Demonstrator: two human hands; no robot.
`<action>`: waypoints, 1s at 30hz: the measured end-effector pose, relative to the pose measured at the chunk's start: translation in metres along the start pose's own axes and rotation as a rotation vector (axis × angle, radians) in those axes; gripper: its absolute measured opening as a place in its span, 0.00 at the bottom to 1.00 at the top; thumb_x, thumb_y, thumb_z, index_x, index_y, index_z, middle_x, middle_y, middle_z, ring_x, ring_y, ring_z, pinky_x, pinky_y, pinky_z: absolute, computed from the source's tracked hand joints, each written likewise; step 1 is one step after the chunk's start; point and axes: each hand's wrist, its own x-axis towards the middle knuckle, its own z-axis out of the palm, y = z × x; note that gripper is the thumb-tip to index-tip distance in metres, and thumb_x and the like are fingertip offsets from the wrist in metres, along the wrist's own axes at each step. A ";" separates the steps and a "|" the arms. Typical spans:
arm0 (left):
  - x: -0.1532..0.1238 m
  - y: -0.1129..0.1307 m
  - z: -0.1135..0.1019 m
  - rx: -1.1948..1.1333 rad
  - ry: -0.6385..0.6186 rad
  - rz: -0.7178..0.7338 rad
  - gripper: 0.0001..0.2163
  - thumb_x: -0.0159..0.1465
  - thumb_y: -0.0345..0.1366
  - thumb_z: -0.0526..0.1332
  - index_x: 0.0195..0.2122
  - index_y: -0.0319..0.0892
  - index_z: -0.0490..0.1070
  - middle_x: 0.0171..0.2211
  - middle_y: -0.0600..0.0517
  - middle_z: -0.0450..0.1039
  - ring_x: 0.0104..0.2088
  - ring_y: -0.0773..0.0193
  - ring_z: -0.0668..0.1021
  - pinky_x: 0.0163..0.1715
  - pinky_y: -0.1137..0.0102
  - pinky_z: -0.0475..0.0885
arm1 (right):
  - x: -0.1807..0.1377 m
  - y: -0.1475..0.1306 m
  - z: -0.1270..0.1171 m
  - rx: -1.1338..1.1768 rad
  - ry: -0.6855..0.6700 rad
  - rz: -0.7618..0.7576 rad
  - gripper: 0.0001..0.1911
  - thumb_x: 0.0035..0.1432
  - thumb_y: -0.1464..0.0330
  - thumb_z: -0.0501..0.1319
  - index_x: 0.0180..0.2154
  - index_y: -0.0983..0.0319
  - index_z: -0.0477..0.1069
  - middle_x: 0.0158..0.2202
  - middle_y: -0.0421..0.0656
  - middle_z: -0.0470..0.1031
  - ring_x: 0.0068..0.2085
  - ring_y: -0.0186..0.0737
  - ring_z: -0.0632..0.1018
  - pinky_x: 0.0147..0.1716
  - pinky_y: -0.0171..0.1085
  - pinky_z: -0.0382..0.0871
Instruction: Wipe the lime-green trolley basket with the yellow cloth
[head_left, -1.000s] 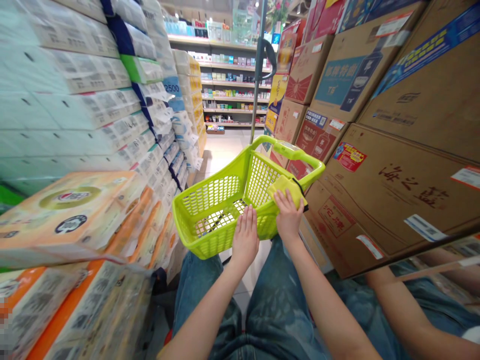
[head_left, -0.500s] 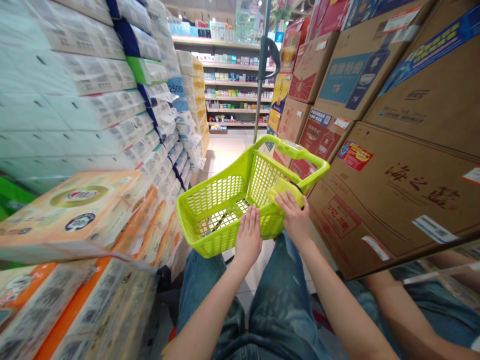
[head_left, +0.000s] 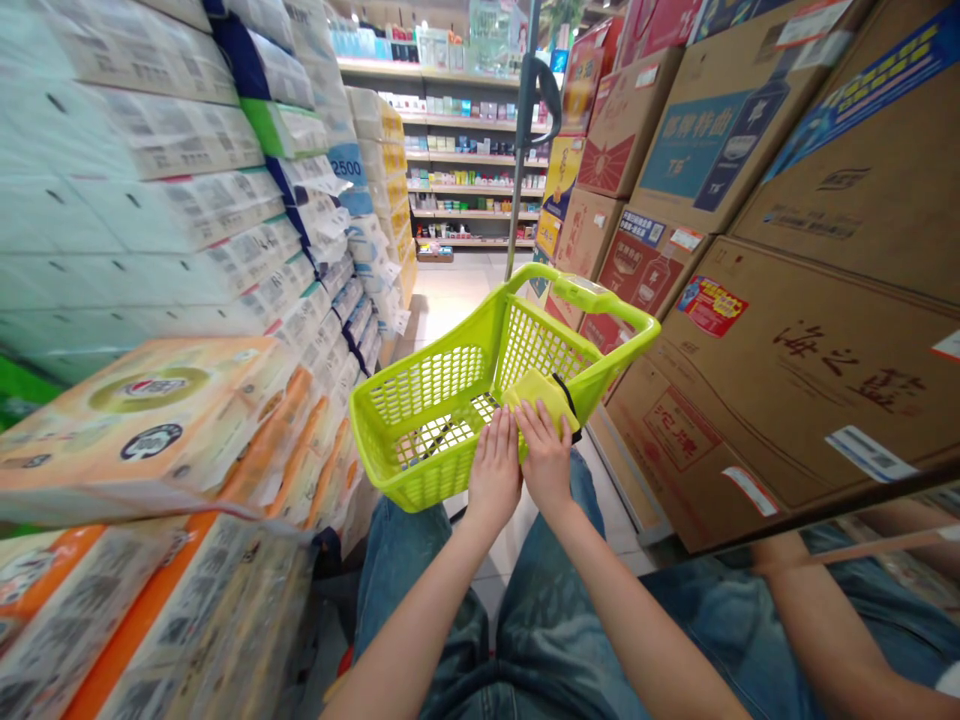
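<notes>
A lime-green plastic shopping basket (head_left: pixel 420 400) hangs tilted in front of me in a shop aisle, its handle (head_left: pixel 592 300) raised at the far side. My left hand (head_left: pixel 495 475) grips the basket's near rim with its fingers curled over the edge. Beside it, my right hand (head_left: pixel 546 460) presses a yellow-green cloth (head_left: pixel 536 395) against the same rim, fingers lying on the cloth. The two hands touch side by side. My legs in blue jeans show below.
Stacked packs of tissue paper (head_left: pixel 187 210) wall the left side. Brown cardboard boxes (head_left: pixel 787 350) are piled on the right. A metal pole (head_left: pixel 521 150) stands ahead, with product shelves (head_left: pixel 465 130) at the aisle's far end. A tiled floor strip (head_left: pixel 450 290) runs between the stacks.
My right hand has slid the cloth leftward along the rim from the basket's right corner until it meets my left hand. The left hand has stayed on the rim.
</notes>
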 end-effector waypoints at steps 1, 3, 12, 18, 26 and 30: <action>0.000 0.000 0.000 0.000 -0.001 0.000 0.36 0.62 0.28 0.53 0.71 0.30 0.41 0.72 0.40 0.44 0.72 0.54 0.45 0.69 0.56 0.51 | -0.001 -0.001 -0.001 0.003 -0.005 -0.009 0.36 0.56 0.82 0.49 0.64 0.53 0.61 0.64 0.41 0.67 0.68 0.41 0.61 0.67 0.55 0.40; 0.001 0.000 -0.001 0.004 -0.008 0.000 0.37 0.61 0.28 0.54 0.71 0.30 0.41 0.72 0.40 0.43 0.72 0.54 0.44 0.70 0.57 0.51 | 0.002 0.007 -0.008 -0.008 -0.030 -0.059 0.36 0.57 0.82 0.49 0.64 0.51 0.61 0.64 0.40 0.68 0.68 0.41 0.63 0.68 0.56 0.37; 0.001 0.002 -0.006 -0.007 -0.045 0.010 0.40 0.59 0.30 0.57 0.71 0.29 0.38 0.73 0.39 0.38 0.72 0.52 0.42 0.70 0.56 0.49 | 0.049 0.105 -0.050 -0.134 0.122 0.051 0.33 0.56 0.81 0.49 0.59 0.52 0.67 0.62 0.40 0.70 0.67 0.42 0.64 0.67 0.61 0.34; 0.000 0.002 -0.004 -0.014 -0.031 0.007 0.41 0.59 0.30 0.56 0.71 0.29 0.37 0.73 0.38 0.39 0.72 0.51 0.43 0.69 0.55 0.50 | 0.041 0.071 -0.033 -0.130 0.148 0.168 0.35 0.55 0.81 0.49 0.61 0.53 0.65 0.64 0.40 0.68 0.69 0.44 0.59 0.67 0.61 0.39; 0.000 0.000 0.001 -0.018 0.003 0.009 0.37 0.62 0.28 0.53 0.71 0.29 0.37 0.72 0.39 0.43 0.72 0.53 0.44 0.69 0.55 0.51 | 0.004 0.006 -0.008 -0.024 -0.032 -0.044 0.34 0.58 0.81 0.49 0.63 0.52 0.63 0.64 0.40 0.68 0.68 0.42 0.61 0.67 0.57 0.38; 0.000 0.000 -0.003 -0.042 -0.006 0.006 0.40 0.60 0.28 0.54 0.71 0.31 0.34 0.72 0.39 0.41 0.72 0.53 0.44 0.69 0.54 0.51 | 0.017 0.039 -0.026 -0.075 -0.054 -0.114 0.35 0.57 0.81 0.50 0.63 0.50 0.62 0.64 0.40 0.68 0.67 0.41 0.64 0.68 0.58 0.34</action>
